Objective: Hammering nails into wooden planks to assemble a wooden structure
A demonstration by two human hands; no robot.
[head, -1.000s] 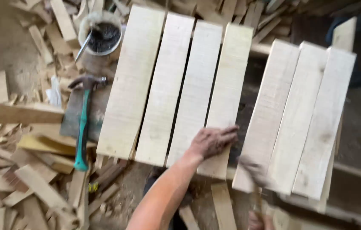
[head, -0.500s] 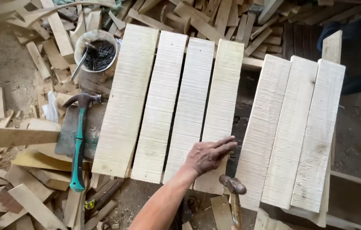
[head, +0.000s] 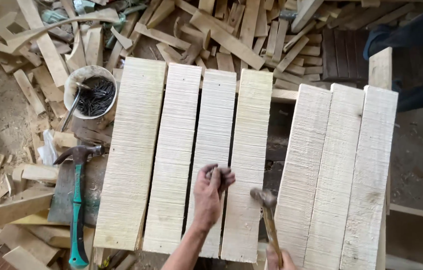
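Left hand [head: 211,192] pinches a nail on the plank [head: 246,160]; right hand [head: 277,260] grips a hammer [head: 267,212].

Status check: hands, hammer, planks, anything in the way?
Left hand pinched, fingers on third pale rough-sawn plank. Right hand grips wooden-handled hammer, head over fourth plank. Green-handled claw hammer and white nail bucket lie off left.

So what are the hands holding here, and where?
Right hand grips a hammer low on its handle. Left hand pinches something small on the boards; too small to identify.
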